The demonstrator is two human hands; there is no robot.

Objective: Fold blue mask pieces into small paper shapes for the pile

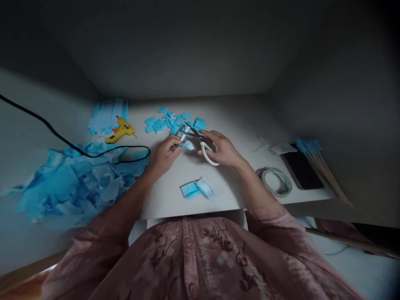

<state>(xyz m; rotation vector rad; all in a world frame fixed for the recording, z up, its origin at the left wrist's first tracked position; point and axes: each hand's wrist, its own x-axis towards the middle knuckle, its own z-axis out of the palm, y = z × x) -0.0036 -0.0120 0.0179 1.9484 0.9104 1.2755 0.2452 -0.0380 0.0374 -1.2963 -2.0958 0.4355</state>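
Observation:
My right hand is wrapped round the white handles of a pair of scissors, whose dark blades point left and are apart. Between the fingers of my left hand is a small blue and white piece of material, close to the blades. Just beyond both hands lies a loose group of small cut blue pieces. Nearer my body, two folded blue pieces rest on the white table.
On the left, a yellow glue gun lies by blue masks and a large blue scrap heap, crossed by a black cable. On the right are a tape roll, a phone and blue-tipped sticks.

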